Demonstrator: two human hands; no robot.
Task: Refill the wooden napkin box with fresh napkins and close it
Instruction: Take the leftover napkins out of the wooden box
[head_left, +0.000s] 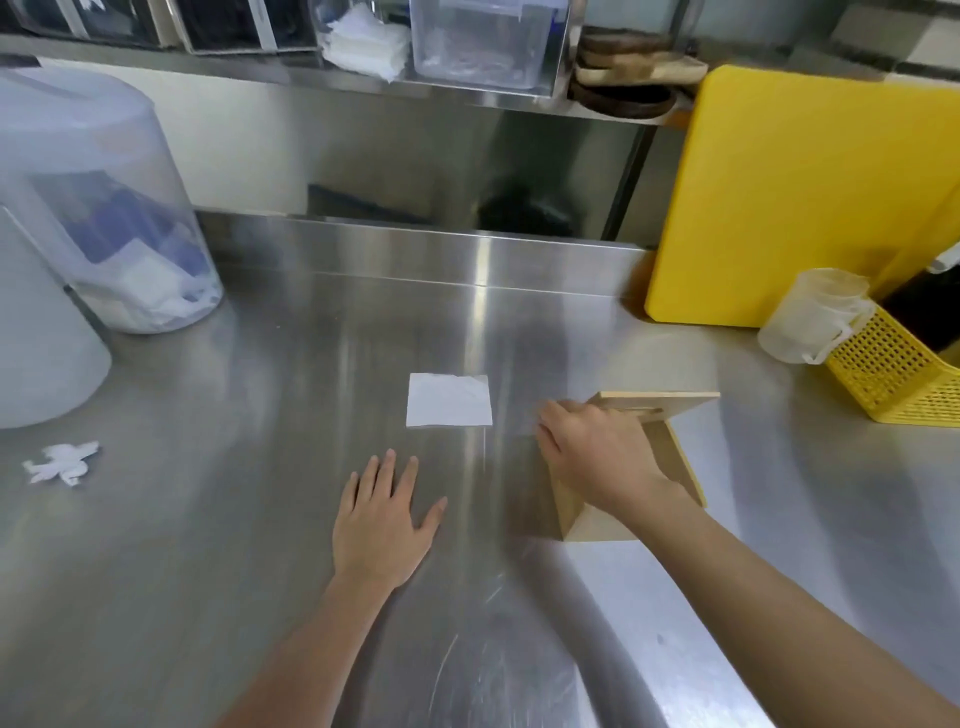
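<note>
A light wooden napkin box (587, 519) stands on the steel counter at centre right, its flat lid (670, 402) raised and tilted back. My right hand (597, 457) lies over the top of the box and hides the opening; whether it grips anything there I cannot tell. A small stack of white folded napkins (449, 400) lies flat on the counter just left of the box. My left hand (387, 519) rests flat on the counter below the napkins, fingers spread, holding nothing.
A crumpled white paper scrap (62, 462) lies at the left. Translucent plastic containers (104, 208) stand at the back left. A yellow cutting board (800, 197), a plastic jug (815, 317) and a yellow perforated basket (893, 369) stand at the right. A shelf with bins runs overhead.
</note>
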